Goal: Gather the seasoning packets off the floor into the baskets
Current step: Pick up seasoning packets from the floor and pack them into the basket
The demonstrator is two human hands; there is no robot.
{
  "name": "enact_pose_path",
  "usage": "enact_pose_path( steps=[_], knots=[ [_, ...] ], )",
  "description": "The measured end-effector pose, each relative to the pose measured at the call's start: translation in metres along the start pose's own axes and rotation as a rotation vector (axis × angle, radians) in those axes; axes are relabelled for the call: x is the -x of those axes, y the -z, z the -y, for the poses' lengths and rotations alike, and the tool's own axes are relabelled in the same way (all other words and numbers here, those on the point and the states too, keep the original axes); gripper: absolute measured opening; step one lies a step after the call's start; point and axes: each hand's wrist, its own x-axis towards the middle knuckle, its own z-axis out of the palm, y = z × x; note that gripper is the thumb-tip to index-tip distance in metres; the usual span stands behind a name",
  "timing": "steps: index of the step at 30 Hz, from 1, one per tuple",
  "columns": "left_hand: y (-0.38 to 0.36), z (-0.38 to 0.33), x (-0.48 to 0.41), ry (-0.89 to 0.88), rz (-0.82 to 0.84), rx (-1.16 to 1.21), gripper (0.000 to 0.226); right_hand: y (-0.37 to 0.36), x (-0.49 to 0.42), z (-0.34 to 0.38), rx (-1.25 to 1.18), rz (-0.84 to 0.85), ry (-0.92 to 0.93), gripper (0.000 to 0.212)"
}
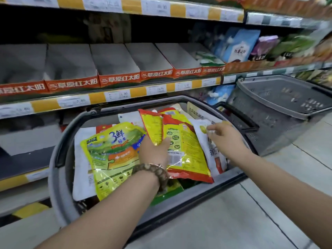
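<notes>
A grey basket (53, 169) on the floor holds several seasoning packets. My left hand (154, 151), with a bead bracelet at the wrist, grips a small yellow and red packet (151, 126) over the pile. A large yellow-green packet (111, 155) lies at the left of the pile, and a yellow packet with a red edge (186, 150) lies in the middle. My right hand (224, 135) pinches the top of a white packet (210, 148) at the basket's right side.
A second, dark grey basket (269, 108) stands to the right, no packets visible inside. Store shelves (115, 96) with orange display boxes and price tags run behind both baskets. Pale floor tiles (233, 221) lie in front.
</notes>
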Motion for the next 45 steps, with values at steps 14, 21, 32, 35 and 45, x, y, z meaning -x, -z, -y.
enact_pose_path(
  steps=[14,21,32,35,45],
  knots=[
    [0.01,-0.026,0.013,-0.188,-0.117,0.248,0.014,0.003,-0.001,0.059,-0.686,0.359,-0.311,0.017],
    [0.006,-0.029,0.006,-0.253,-0.058,0.199,0.023,0.06,-0.019,0.01,-0.844,0.005,-0.307,0.01],
    [-0.01,-0.014,-0.016,-0.27,0.075,-0.532,0.104,-0.01,-0.007,-0.012,0.462,0.188,-0.145,0.077],
    [-0.003,-0.005,-0.025,-0.524,-0.007,-0.963,0.096,-0.02,-0.004,-0.009,0.587,0.174,0.016,0.075],
    [-0.022,0.008,-0.051,-0.563,0.354,-1.388,0.069,-0.019,-0.014,-0.02,0.282,0.441,-0.085,0.064]
  ],
)
